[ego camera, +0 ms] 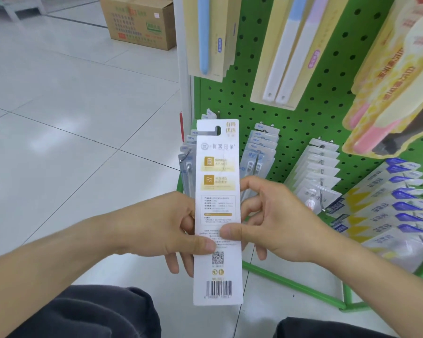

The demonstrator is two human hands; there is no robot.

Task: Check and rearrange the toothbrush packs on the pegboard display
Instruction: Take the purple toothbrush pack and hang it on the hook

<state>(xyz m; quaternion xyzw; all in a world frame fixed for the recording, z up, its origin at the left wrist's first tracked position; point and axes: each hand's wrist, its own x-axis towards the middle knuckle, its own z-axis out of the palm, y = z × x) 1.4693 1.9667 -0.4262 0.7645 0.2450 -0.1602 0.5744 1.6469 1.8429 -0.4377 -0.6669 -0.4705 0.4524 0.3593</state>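
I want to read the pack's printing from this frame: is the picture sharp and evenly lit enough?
Head view: large logo and barcode on the white pack are legible, the fine print is too soft to read; light is even, with mild glare on the floor tiles; wide-angle bending tilts the pegboard; hanging packs at the edges blur.

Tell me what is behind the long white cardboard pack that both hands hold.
Behind the long white cardboard pack hang clear toothbrush packs on the green pegboard. Fingers of the left hand and right hand show past its edges. Its front is hidden.
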